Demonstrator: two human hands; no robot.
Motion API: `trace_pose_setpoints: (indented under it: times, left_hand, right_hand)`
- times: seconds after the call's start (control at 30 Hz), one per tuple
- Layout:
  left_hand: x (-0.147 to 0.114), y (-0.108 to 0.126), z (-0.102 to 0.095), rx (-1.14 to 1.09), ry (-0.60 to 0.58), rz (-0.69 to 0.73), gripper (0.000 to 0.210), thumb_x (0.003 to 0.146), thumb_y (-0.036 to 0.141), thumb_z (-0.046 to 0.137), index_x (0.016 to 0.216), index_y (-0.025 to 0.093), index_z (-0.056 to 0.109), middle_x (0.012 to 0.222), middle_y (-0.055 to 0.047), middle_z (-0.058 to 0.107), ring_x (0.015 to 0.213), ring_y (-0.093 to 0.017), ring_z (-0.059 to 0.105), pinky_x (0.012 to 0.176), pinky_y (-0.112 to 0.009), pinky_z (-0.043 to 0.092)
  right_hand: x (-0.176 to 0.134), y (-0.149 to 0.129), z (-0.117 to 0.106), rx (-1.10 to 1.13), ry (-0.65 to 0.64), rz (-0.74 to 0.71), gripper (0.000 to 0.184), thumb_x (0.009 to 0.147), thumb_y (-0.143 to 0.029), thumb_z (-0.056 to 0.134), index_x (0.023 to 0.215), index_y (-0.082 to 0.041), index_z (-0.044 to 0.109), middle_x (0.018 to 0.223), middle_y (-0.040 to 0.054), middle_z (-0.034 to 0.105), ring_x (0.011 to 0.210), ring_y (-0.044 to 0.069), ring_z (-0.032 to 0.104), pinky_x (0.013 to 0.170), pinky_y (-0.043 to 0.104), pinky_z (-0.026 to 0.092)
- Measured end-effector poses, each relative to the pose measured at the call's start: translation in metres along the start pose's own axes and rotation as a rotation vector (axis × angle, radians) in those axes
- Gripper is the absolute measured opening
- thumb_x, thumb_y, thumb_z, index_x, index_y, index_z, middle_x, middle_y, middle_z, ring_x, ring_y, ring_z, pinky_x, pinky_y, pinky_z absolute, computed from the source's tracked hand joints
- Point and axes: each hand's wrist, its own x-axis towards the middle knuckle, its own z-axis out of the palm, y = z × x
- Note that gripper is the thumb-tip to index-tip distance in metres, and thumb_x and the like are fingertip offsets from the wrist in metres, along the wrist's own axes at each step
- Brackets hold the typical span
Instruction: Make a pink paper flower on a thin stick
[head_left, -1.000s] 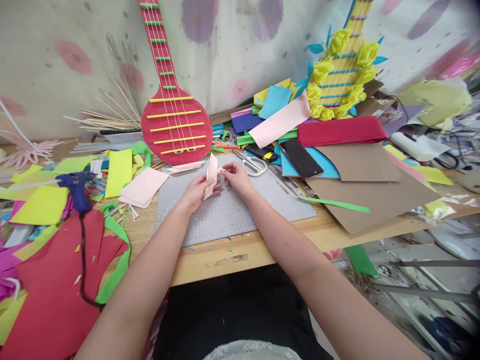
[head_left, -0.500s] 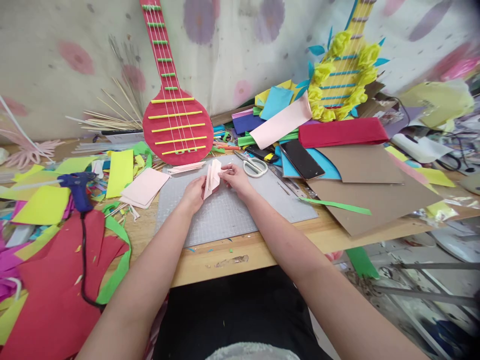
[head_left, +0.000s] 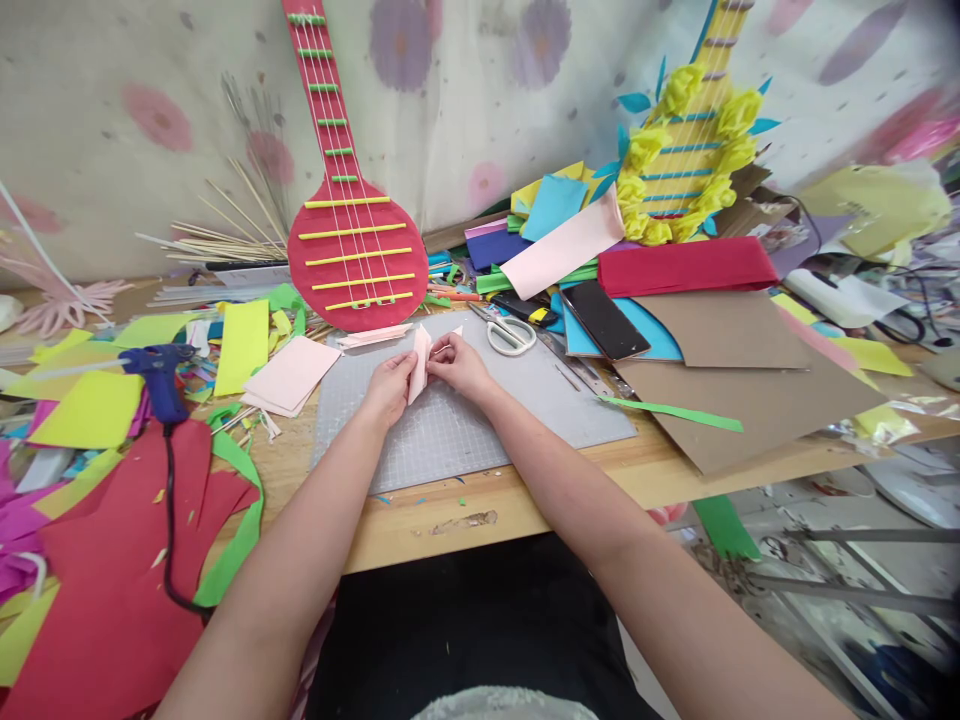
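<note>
A pale pink folded paper (head_left: 420, 366) is held upright between both hands, above the grey cutting mat (head_left: 480, 430). My left hand (head_left: 390, 388) is closed on its left side, the thumb against the folds. Fingers of my right hand (head_left: 459, 366) pinch its right edge. Just behind lies a folded pink paper strip (head_left: 373, 337), near the base of a red lute-shaped craft (head_left: 358, 262). To the left is a small stack of pink paper pieces (head_left: 294, 374). White-handled scissors (head_left: 511, 335) rest on the mat right of my right hand.
At left lie a blue glue gun (head_left: 161, 382) with its cord, red paper (head_left: 112, 570) and yellow sheets. A black phone (head_left: 604, 318) and brown cardboard (head_left: 750, 400) are at right. A yellow flowered lute-shaped craft (head_left: 679, 170) leans at the back.
The pink paper has turned and now looks narrower, its folds closer together. My right hand has shifted slightly left, its fingers more curled at the paper's edge.
</note>
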Motion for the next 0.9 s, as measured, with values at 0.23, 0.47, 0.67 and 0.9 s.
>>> trace_pose_setpoints:
  times: [0.23, 0.47, 0.67, 0.9]
  left_hand:
    - [-0.002, 0.001, 0.002, 0.043, 0.023, 0.019, 0.014, 0.082, 0.013, 0.050, 0.075, 0.011, 0.062, 0.070, -0.006, 0.068, 0.064, -0.013, 0.064, 0.073, -0.030, 0.053]
    - [0.000, -0.002, -0.001, 0.297, 0.011, 0.125, 0.015, 0.079, 0.017, 0.053, 0.086, 0.012, 0.065, 0.088, -0.007, 0.070, 0.072, -0.017, 0.066, 0.058, -0.026, 0.053]
    - [-0.002, 0.000, -0.002, 0.367, -0.065, 0.094, 0.016, 0.079, 0.019, 0.053, 0.084, 0.011, 0.066, 0.092, -0.008, 0.069, 0.071, -0.017, 0.067, 0.054, -0.024, 0.053]
    - [0.000, -0.001, -0.005, 0.350, -0.076, 0.082, 0.017, 0.076, 0.022, 0.058, 0.086, 0.011, 0.065, 0.090, -0.009, 0.069, 0.075, -0.018, 0.067, 0.056, -0.024, 0.054]
  right_hand:
    - [-0.004, -0.009, -0.005, 0.041, -0.088, 0.002, 0.024, 0.064, -0.018, 0.066, 0.077, -0.019, 0.046, 0.060, -0.0060, 0.059, 0.055, 0.008, 0.057, 0.056, 0.021, 0.046]
    - [-0.003, -0.019, -0.012, 0.058, 0.026, 0.056, 0.018, 0.075, -0.035, 0.058, 0.076, -0.017, 0.055, 0.066, -0.0014, 0.061, 0.045, 0.004, 0.044, 0.040, 0.017, 0.034]
    - [-0.001, -0.014, -0.013, 0.149, 0.027, 0.107, 0.019, 0.073, -0.033, 0.061, 0.068, -0.016, 0.053, 0.060, -0.0027, 0.059, 0.042, 0.004, 0.042, 0.038, 0.017, 0.031]
    - [-0.005, -0.019, -0.013, 0.148, -0.016, 0.137, 0.012, 0.073, -0.025, 0.059, 0.069, -0.015, 0.054, 0.060, -0.0024, 0.060, 0.042, 0.003, 0.044, 0.038, 0.016, 0.032]
